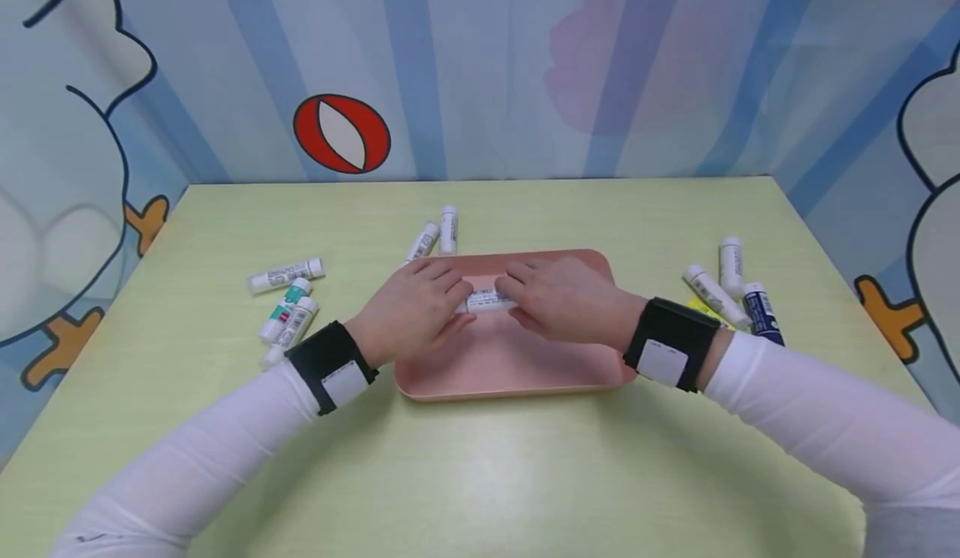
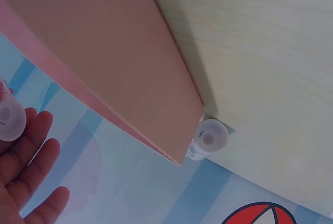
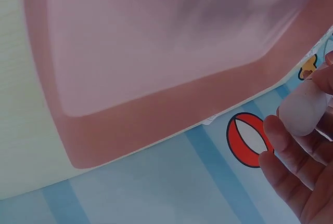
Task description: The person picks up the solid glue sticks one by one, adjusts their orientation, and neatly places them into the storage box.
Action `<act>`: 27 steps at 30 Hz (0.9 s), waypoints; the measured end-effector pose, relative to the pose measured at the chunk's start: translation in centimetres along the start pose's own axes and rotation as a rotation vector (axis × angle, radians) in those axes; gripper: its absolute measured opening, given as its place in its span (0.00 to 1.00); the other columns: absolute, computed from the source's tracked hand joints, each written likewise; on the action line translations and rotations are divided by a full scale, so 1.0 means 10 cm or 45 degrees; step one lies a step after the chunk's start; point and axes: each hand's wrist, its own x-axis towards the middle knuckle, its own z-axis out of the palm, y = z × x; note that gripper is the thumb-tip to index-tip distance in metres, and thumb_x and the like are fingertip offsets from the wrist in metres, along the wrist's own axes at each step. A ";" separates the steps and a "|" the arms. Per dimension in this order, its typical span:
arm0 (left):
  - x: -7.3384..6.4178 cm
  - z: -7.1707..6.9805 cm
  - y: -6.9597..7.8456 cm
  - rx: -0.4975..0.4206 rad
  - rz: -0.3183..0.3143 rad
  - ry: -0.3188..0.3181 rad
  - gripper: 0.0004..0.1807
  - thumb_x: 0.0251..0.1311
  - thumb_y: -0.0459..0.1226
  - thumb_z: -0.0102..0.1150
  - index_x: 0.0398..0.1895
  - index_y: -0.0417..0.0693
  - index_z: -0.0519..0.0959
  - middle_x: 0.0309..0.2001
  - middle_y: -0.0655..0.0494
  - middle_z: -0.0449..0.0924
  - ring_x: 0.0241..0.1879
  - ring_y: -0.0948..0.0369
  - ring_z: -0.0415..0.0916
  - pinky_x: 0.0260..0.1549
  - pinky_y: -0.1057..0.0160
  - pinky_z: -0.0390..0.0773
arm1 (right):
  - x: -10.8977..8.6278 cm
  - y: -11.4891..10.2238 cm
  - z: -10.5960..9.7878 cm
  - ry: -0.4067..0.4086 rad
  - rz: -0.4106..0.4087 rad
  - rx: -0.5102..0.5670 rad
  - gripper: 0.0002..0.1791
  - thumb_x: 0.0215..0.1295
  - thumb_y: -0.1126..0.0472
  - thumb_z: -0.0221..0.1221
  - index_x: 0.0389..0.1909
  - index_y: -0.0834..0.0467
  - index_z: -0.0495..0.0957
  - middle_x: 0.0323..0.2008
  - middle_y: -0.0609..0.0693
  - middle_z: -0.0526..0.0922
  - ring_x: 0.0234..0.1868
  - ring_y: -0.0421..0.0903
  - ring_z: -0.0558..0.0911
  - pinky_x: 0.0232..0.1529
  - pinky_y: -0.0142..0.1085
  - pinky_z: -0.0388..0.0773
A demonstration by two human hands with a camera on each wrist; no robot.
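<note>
a white cylindrical plastic tube with dark print [image 1: 489,300] is held crosswise over a shallow pink rectangular tray with rounded corners [image 1: 510,366]. one end is pinched by the left hand [image 1: 416,304], the other by the right hand [image 1: 570,299]. the tray is set on a pale yellow-green table [image 1: 487,475]. to the left of the tray, two white tubes [image 1: 281,277] and a white tube with a green label [image 1: 285,309] are laid close together. at its far edge, two more white tubes [image 1: 448,231] are partly hidden. to its right, well apart from it, two printed white tubes [image 1: 731,266], a dark blue tube [image 1: 763,312] and a mostly covered yellow item [image 1: 703,309] are grouped.
</note>
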 end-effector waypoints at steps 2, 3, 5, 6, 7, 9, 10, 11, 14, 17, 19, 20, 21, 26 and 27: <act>-0.01 0.00 -0.01 -0.017 -0.045 -0.012 0.20 0.60 0.50 0.49 0.47 0.46 0.73 0.46 0.52 0.76 0.51 0.55 0.68 0.55 0.54 0.61 | 0.00 0.03 0.00 -0.015 0.092 0.088 0.17 0.61 0.48 0.54 0.45 0.55 0.69 0.35 0.47 0.73 0.30 0.41 0.71 0.24 0.31 0.68; -0.01 0.00 -0.02 -0.034 -0.076 -0.018 0.21 0.61 0.51 0.49 0.48 0.46 0.73 0.47 0.51 0.76 0.51 0.54 0.68 0.55 0.54 0.62 | 0.00 0.04 0.00 -0.016 0.158 0.168 0.20 0.61 0.46 0.54 0.48 0.55 0.69 0.36 0.47 0.74 0.31 0.41 0.72 0.26 0.32 0.69; -0.03 0.01 -0.03 -0.088 -0.154 -0.029 0.24 0.61 0.52 0.47 0.53 0.47 0.71 0.49 0.51 0.75 0.51 0.55 0.69 0.52 0.54 0.65 | 0.01 0.09 -0.01 -0.011 0.325 0.388 0.26 0.60 0.43 0.53 0.54 0.55 0.66 0.39 0.47 0.75 0.34 0.40 0.74 0.30 0.34 0.71; -0.03 0.01 -0.04 -0.132 -0.197 -0.027 0.25 0.61 0.53 0.47 0.56 0.49 0.70 0.50 0.51 0.75 0.51 0.55 0.70 0.51 0.53 0.66 | 0.01 0.11 0.00 -0.004 0.424 0.533 0.29 0.60 0.41 0.52 0.57 0.54 0.64 0.40 0.46 0.75 0.35 0.40 0.74 0.31 0.34 0.72; -0.04 0.01 -0.05 -0.180 -0.244 -0.027 0.26 0.61 0.54 0.46 0.59 0.52 0.68 0.50 0.52 0.75 0.50 0.56 0.71 0.49 0.54 0.68 | 0.01 0.13 0.00 0.021 0.511 0.699 0.31 0.61 0.40 0.51 0.59 0.54 0.62 0.42 0.46 0.75 0.37 0.40 0.74 0.33 0.35 0.72; -0.04 0.01 -0.07 -0.277 -0.346 -0.027 0.27 0.61 0.54 0.46 0.63 0.58 0.65 0.47 0.55 0.76 0.46 0.57 0.72 0.43 0.55 0.71 | 0.03 0.16 0.01 0.083 0.656 1.034 0.31 0.62 0.41 0.50 0.59 0.55 0.61 0.42 0.49 0.75 0.39 0.43 0.75 0.36 0.36 0.72; -0.04 0.00 -0.08 -0.328 -0.401 -0.030 0.27 0.60 0.54 0.47 0.63 0.61 0.65 0.44 0.56 0.77 0.42 0.58 0.72 0.39 0.56 0.73 | 0.04 0.17 0.02 0.107 0.724 1.201 0.31 0.62 0.41 0.49 0.59 0.56 0.61 0.43 0.50 0.75 0.40 0.44 0.76 0.37 0.37 0.72; -0.04 0.00 -0.08 -0.370 -0.454 -0.029 0.27 0.59 0.54 0.48 0.63 0.62 0.65 0.40 0.58 0.77 0.39 0.59 0.72 0.35 0.58 0.73 | 0.05 0.18 0.04 0.131 0.784 1.363 0.30 0.63 0.41 0.49 0.58 0.57 0.61 0.44 0.52 0.75 0.41 0.45 0.77 0.38 0.38 0.73; -0.02 -0.02 -0.09 -0.406 -0.584 -0.035 0.24 0.58 0.55 0.50 0.55 0.56 0.73 0.30 0.60 0.74 0.31 0.61 0.69 0.24 0.63 0.70 | 0.08 0.15 0.08 0.182 0.921 1.787 0.30 0.62 0.41 0.50 0.56 0.59 0.62 0.47 0.57 0.76 0.43 0.49 0.78 0.41 0.40 0.74; 0.00 -0.05 -0.06 -0.392 -0.627 0.001 0.21 0.56 0.54 0.52 0.44 0.51 0.77 0.25 0.60 0.72 0.27 0.62 0.67 0.20 0.65 0.68 | 0.10 0.09 0.13 0.199 0.965 2.076 0.30 0.62 0.41 0.50 0.56 0.60 0.64 0.50 0.58 0.75 0.47 0.51 0.77 0.48 0.43 0.71; 0.02 -0.09 -0.02 -0.376 -0.623 0.023 0.20 0.56 0.53 0.53 0.44 0.50 0.77 0.24 0.61 0.72 0.26 0.62 0.67 0.19 0.65 0.68 | 0.13 0.03 0.14 0.230 0.946 2.216 0.29 0.63 0.42 0.50 0.55 0.61 0.66 0.51 0.58 0.74 0.50 0.52 0.75 0.51 0.44 0.68; 0.02 -0.10 0.00 -0.370 -0.613 0.036 0.20 0.56 0.53 0.53 0.45 0.51 0.77 0.24 0.61 0.72 0.26 0.62 0.67 0.19 0.65 0.67 | 0.15 0.00 0.13 0.251 0.940 2.278 0.29 0.63 0.43 0.50 0.55 0.61 0.66 0.51 0.59 0.74 0.51 0.52 0.75 0.52 0.45 0.67; 0.03 -0.11 0.02 -0.362 -0.599 0.049 0.21 0.56 0.52 0.53 0.47 0.51 0.77 0.25 0.61 0.73 0.26 0.62 0.66 0.18 0.65 0.67 | 0.17 -0.03 0.13 0.276 0.944 2.323 0.28 0.63 0.44 0.50 0.55 0.61 0.67 0.51 0.59 0.74 0.51 0.52 0.75 0.52 0.44 0.67; 0.04 -0.10 0.08 -0.272 -0.548 0.088 0.25 0.58 0.53 0.50 0.55 0.53 0.73 0.38 0.56 0.79 0.33 0.60 0.71 0.17 0.66 0.68 | 0.27 -0.14 0.09 0.430 1.109 2.413 0.27 0.63 0.46 0.52 0.52 0.63 0.65 0.50 0.60 0.74 0.48 0.48 0.77 0.47 0.38 0.71; 0.04 -0.10 0.09 -0.255 -0.540 0.097 0.25 0.58 0.54 0.50 0.56 0.53 0.73 0.41 0.55 0.79 0.35 0.59 0.72 0.17 0.66 0.69 | 0.29 -0.16 0.08 0.454 1.146 2.407 0.27 0.63 0.47 0.52 0.52 0.64 0.64 0.50 0.60 0.73 0.48 0.48 0.77 0.45 0.37 0.72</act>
